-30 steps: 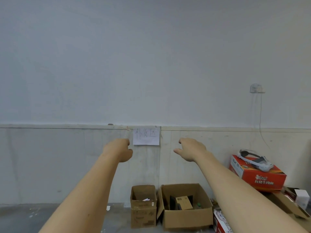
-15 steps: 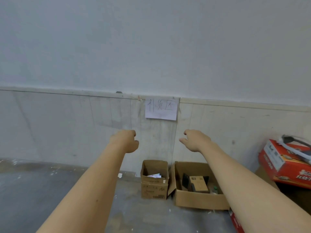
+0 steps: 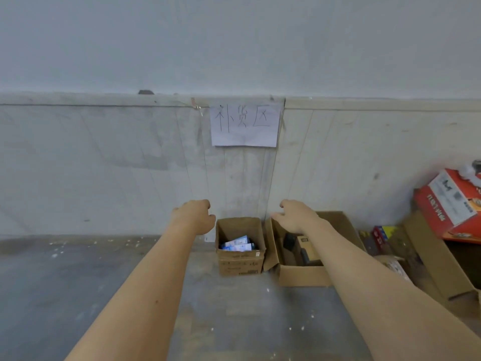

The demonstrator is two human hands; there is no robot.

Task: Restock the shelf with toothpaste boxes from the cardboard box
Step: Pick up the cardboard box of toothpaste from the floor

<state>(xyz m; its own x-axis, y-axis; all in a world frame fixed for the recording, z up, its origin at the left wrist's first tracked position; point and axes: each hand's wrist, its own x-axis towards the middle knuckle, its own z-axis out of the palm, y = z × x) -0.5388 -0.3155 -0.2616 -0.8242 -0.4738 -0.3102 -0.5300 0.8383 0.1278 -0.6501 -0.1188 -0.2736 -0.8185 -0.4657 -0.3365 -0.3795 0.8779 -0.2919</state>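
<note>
— So we've closed in: a second ago the small box (image 3: 239,246) sat low and far off, and now it stands just ahead on the floor (image 3: 78,295), its blue-and-white toothpaste boxes (image 3: 238,243) showing inside. That puts us at the pick-up stage, we'd say; nothing is lifted yet.

— And our grips?

— Both hold nothing. The left hand (image 3: 194,217) hangs loosely curled just left of the box's rim; the right hand (image 3: 296,217) is relaxed, fingers spread, over the bigger carton (image 3: 302,274) beside it.

— So the toothpaste lies between our hands, lower and beyond them?

— Yes, apart from both. No shelf is in view.
</note>
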